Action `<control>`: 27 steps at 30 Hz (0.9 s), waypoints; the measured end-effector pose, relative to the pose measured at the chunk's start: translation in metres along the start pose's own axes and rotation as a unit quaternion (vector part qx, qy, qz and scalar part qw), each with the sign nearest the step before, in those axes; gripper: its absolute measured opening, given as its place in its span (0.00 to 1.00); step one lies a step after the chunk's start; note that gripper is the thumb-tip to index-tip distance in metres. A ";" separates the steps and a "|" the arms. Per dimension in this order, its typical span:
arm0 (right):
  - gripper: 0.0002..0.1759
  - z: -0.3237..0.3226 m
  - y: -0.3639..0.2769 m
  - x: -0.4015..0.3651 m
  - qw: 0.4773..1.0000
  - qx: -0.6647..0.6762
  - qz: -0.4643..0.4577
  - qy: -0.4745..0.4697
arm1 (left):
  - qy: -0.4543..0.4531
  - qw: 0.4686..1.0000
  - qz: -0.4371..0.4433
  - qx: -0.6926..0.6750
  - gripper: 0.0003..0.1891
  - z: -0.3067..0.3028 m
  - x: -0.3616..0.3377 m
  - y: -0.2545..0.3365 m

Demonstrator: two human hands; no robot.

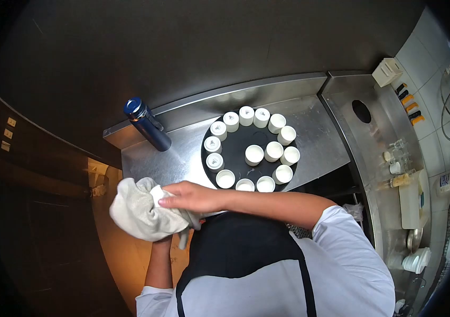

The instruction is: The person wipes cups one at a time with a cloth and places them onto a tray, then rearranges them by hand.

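A light grey cloth is bunched up left of the black apron, over my left hand, whose fingers are hidden beneath it. My right hand reaches across from the right, its fingers closed on a small white cup that is partly wrapped in the cloth. Beyond my right forearm, a round black tray rests on the steel counter. Several white cups ring its edge; some, like the cup at upper left, show printed bases. Others, such as the cup near the middle, stand with open mouths upward.
A dark blue thermos flask stands at the counter's back left. On the right, a steel sink unit has a round hole. Farther along are glassware, a white tray and orange-handled tools on the tiled wall.
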State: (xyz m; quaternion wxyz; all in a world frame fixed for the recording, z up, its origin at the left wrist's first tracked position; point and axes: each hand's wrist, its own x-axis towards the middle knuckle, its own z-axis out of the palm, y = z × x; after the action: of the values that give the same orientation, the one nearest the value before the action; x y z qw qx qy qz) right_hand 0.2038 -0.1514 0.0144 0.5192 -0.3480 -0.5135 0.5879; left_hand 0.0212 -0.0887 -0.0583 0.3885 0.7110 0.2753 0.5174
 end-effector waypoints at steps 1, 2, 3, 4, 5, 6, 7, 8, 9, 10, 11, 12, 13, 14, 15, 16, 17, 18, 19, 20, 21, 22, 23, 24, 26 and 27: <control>0.22 0.002 0.001 -0.004 0.993 -0.108 -0.037 0.011 | 0.009 0.999 -0.012 -0.035 0.29 -0.001 -0.010 -0.019; 0.20 0.005 -0.008 -0.009 0.952 -0.296 -0.077 -0.003 | 0.017 0.997 -0.025 -0.070 0.29 -0.003 -0.017 -0.034; 0.18 0.006 -0.017 -0.014 0.873 -0.474 -0.113 -0.016 | -0.002 0.963 -0.146 -0.225 0.28 -0.008 0.000 -0.014; 0.17 0.002 -0.014 -0.012 0.846 -0.477 -0.238 0.010 | 0.017 0.891 -0.269 -0.366 0.27 -0.012 0.018 0.005; 0.17 -0.002 -0.013 -0.011 0.842 -0.480 -0.245 0.007 | 0.012 0.886 -0.303 -0.350 0.27 -0.010 0.032 0.022; 0.17 -0.007 -0.013 -0.010 0.839 -0.483 -0.251 0.004 | 0.009 0.881 -0.336 -0.333 0.26 -0.007 0.041 0.034; 0.17 -0.009 -0.012 -0.010 0.836 -0.484 -0.258 -0.001 | 0.007 0.875 -0.370 -0.313 0.26 -0.006 0.043 0.039; 0.16 -0.005 -0.009 -0.009 0.858 -0.476 -0.190 0.021 | 0.002 0.908 -0.307 -0.284 0.26 -0.002 0.031 0.030; 0.16 0.001 -0.007 -0.002 0.961 -0.242 -0.116 0.072 | 0.027 0.936 -0.266 -0.229 0.26 0.003 0.014 0.010; 0.16 0.006 -0.005 0.007 0.993 0.010 -0.033 0.115 | 0.054 0.958 -0.223 -0.172 0.26 0.010 -0.007 -0.017; 0.16 0.007 -0.007 0.007 0.986 0.108 0.003 0.124 | 0.082 0.974 -0.180 -0.114 0.26 0.017 -0.027 -0.040; 0.17 0.007 -0.009 0.007 0.968 0.207 0.037 0.140 | 0.082 0.968 -0.191 -0.142 0.26 0.015 -0.026 -0.039; 0.18 0.006 -0.012 0.001 0.992 -0.023 -0.017 0.126 | 0.083 0.961 -0.202 -0.169 0.26 0.018 -0.018 -0.026; 0.18 0.006 -0.016 -0.006 0.959 -0.253 -0.070 0.106 | 0.056 0.921 -0.266 -0.281 0.27 0.008 0.000 -0.012; 0.19 0.004 -0.019 -0.013 0.872 -0.468 -0.119 0.078 | 0.029 0.862 -0.324 -0.388 0.27 0.001 0.022 0.010; 0.20 0.001 -0.020 -0.015 0.855 -0.488 -0.170 0.041 | -0.038 0.814 -0.380 -0.438 0.26 -0.008 0.041 0.021; 0.20 -0.002 -0.017 -0.016 0.868 -0.463 -0.169 0.058 | -0.019 0.848 -0.349 -0.398 0.24 -0.001 0.044 0.023; 0.20 -0.005 -0.013 -0.015 0.881 -0.437 -0.169 0.071 | 0.004 0.880 -0.316 -0.356 0.22 0.009 0.043 0.029; 0.19 -0.005 -0.013 -0.013 0.894 -0.408 -0.170 0.081 | 0.031 0.908 -0.283 -0.309 0.20 0.016 0.041 0.034; 0.18 -0.002 -0.017 -0.011 0.964 -0.245 -0.019 0.097 | 0.027 0.949 -0.218 -0.225 0.21 0.023 0.041 0.039; 0.19 -0.005 0.014 0.004 0.990 -0.040 -0.051 0.126 | 0.021 0.979 -0.153 -0.133 0.21 0.031 0.042 0.044; 0.19 -0.006 -0.001 0.004 0.994 0.002 -0.008 0.107 | 0.011 0.995 -0.090 -0.039 0.22 0.036 0.042 0.046; 0.20 -0.011 -0.017 -0.001 0.995 0.042 0.036 0.088 | -0.001 0.997 -0.076 -0.009 0.22 0.031 0.036 0.024; 0.19 -0.011 -0.010 -0.003 0.986 -0.124 -0.047 0.101 | -0.012 0.998 -0.062 0.021 0.22 0.026 0.030 0.003; 0.19 -0.014 -0.027 -0.014 0.868 -0.483 -0.106 0.043 | 0.061 0.859 -0.322 -0.394 0.20 0.030 0.043 0.007; 0.19 -0.016 -0.026 -0.013 0.830 -0.533 -0.164 0.019 | -0.002 0.871 -0.336 -0.359 0.20 0.027 0.052 0.021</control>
State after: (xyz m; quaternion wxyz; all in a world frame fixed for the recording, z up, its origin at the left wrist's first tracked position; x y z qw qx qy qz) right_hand 0.2281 -0.1624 0.0347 0.3512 -0.4929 -0.7866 0.1222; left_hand 0.0629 -0.0663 -0.0177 0.7679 0.3881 0.2917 0.4180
